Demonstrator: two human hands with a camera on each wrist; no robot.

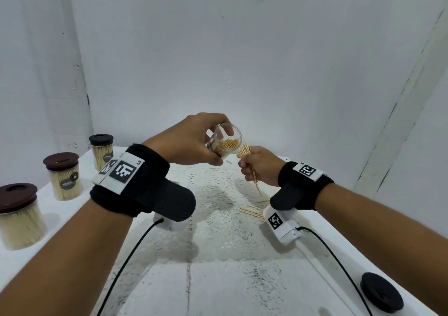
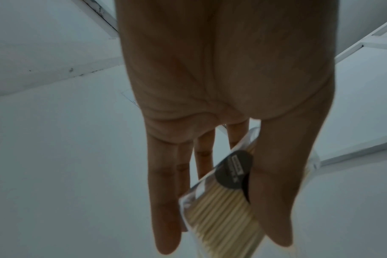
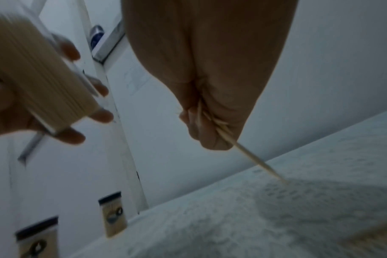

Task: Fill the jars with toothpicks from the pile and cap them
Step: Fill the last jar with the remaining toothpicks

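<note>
Both hands raised; jar (image 1: 224, 142) tilted rightward

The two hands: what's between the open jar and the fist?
In the head view, only the toothpick bundle gripped by the right hand, tips near the open jar that the left hand holds.

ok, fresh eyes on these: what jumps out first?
Mid-air at centre, the left hand grips a tilted clear jar partly full of toothpicks, while the right hand pinches a bundle of toothpicks at its mouth. Three capped jars stand along the table's left edge; a loose black lid lies near right.
</note>
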